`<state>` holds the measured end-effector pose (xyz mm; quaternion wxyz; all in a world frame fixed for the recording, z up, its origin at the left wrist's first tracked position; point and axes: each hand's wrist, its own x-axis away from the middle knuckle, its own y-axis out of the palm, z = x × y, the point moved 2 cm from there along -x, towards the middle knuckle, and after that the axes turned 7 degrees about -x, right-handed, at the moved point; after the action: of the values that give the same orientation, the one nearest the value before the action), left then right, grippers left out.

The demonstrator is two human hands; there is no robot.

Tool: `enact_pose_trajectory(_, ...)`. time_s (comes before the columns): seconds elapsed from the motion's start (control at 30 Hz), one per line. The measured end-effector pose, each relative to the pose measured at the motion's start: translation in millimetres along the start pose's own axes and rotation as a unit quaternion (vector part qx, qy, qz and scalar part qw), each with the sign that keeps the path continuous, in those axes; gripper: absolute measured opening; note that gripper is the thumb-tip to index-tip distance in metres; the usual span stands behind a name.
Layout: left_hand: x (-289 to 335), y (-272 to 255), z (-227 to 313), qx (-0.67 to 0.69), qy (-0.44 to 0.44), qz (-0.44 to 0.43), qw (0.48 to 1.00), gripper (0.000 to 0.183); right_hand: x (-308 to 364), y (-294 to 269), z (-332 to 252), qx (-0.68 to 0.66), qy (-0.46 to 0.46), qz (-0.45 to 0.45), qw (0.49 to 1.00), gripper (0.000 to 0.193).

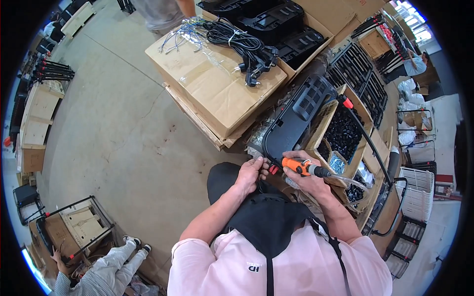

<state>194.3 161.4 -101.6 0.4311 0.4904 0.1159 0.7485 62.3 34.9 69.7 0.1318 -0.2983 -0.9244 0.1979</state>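
My right hand (312,181) is wrapped round an orange air screwdriver (296,166), whose clear hose trails off to the right. The tool's front end points left toward the near end of a long black plastic cover (289,129), which has a raised vented section at its far end. Beside that near end my left hand (250,173) is closed, thumb and fingers pinched together. What it pinches is hidden by the fingers. A small red piece (273,169) shows between my two hands, next to the cover.
A wooden bin (321,129) of black parts and a bag of silvery screws (337,163) stands to the right. Ahead, a cardboard box (212,93) bears coiled black power cords (232,40) and thin wires. Black frames lie beyond. Other people stand at far left, top and right.
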Motion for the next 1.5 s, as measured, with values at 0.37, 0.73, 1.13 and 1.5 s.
enact_pose_trajectory(0.37, 2.4, 23.2, 10.2, 0.080, -0.058, -0.017, 0.995, 0.026, 17.4, -8.9, -12.1, -0.196, 0.008, 0.061, 0.979, 0.051)
enact_pose_trajectory(0.73, 0.6, 49.8, 28.3, 0.152, -0.069, -0.071, 0.983, 0.024, 13.7, -20.1, -10.1, -0.216, -0.011, 0.103, 0.971, 0.050)
enact_pose_trajectory(1.13, -3.9, 76.4, 44.5, 0.137, -0.081, -0.088, 0.983, 0.029, -33.8, -19.6, -21.2, -0.206, 0.017, 0.141, 0.968, 0.052)
enact_pose_trajectory(1.5, -8.8, 46.9, 42.9, -0.035, -0.092, -0.177, 0.979, 0.027, -77.9, -5.6, -11.3, -0.170, 0.047, 0.128, 0.976, 0.050)
